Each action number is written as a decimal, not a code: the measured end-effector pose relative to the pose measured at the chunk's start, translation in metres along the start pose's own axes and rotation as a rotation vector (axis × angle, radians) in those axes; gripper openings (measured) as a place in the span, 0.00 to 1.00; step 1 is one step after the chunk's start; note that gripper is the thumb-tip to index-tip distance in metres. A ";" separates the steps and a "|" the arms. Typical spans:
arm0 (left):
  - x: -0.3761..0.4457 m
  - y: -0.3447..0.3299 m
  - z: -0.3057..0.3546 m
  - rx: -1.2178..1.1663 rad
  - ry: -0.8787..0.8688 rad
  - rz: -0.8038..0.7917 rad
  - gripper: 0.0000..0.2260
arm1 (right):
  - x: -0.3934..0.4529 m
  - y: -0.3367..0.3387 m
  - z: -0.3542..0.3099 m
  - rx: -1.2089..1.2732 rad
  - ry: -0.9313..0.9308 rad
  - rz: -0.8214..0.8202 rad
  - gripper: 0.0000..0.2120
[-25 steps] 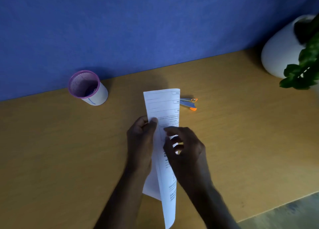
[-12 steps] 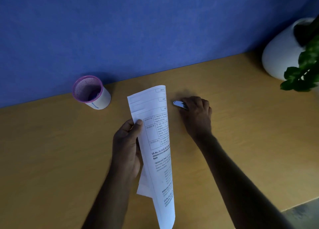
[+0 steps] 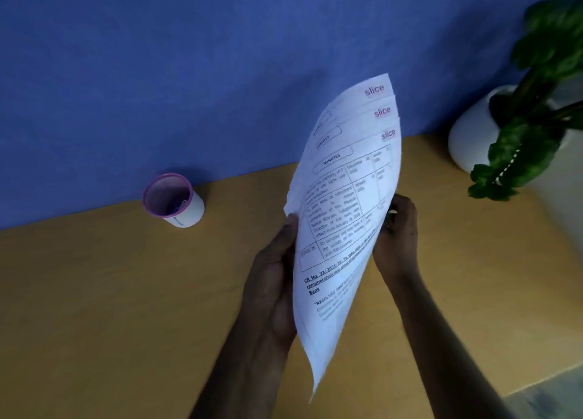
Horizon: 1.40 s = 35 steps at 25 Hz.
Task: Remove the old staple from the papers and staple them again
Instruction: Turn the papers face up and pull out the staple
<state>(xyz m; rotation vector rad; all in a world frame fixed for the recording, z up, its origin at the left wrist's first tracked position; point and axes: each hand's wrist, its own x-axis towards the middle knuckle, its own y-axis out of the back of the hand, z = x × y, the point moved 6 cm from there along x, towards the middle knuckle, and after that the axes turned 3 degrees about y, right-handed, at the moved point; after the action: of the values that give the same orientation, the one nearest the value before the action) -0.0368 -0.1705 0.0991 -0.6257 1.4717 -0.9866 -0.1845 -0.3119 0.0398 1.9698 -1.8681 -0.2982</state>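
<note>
Far left on the desk (image 3: 94, 292): purple-rimmed cup (image 3: 173, 200) by the blue wall (image 3: 189, 55). Our left hand (image 3: 273, 280) grips the papers (image 3: 344, 197) at their left edge, thumb on front; sheets lifted off the desk, fanned at top. Right hand (image 3: 398, 235) sits behind their right edge, fingers curled; what it holds we can't tell. Potted plant (image 3: 517, 141) far right.
</note>
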 end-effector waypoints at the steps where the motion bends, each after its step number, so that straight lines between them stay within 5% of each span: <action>1: -0.001 -0.003 0.001 0.026 -0.020 -0.003 0.17 | 0.003 0.007 -0.009 0.091 0.005 -0.002 0.06; 4: 0.002 0.021 0.024 0.283 -0.274 0.181 0.13 | 0.008 0.025 -0.020 0.289 0.012 0.046 0.15; 8: -0.004 0.089 0.061 0.840 -0.658 0.639 0.05 | -0.004 0.034 0.016 -0.013 -0.061 0.163 0.12; 11: -0.006 0.128 0.057 1.066 -0.702 0.774 0.05 | -0.026 0.031 0.035 -0.094 -0.055 0.136 0.13; 20: -0.006 0.144 0.035 1.071 -0.729 0.795 0.12 | -0.147 -0.075 -0.001 0.059 -0.005 -0.320 0.11; 35: -0.020 0.135 0.038 0.953 -0.773 0.757 0.03 | -0.155 -0.093 -0.013 0.191 -0.070 -0.280 0.13</action>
<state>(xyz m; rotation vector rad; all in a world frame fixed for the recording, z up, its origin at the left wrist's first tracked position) 0.0249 -0.0949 -0.0035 0.2551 0.3570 -0.6025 -0.1080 -0.1544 -0.0077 2.3837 -1.7148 -0.2804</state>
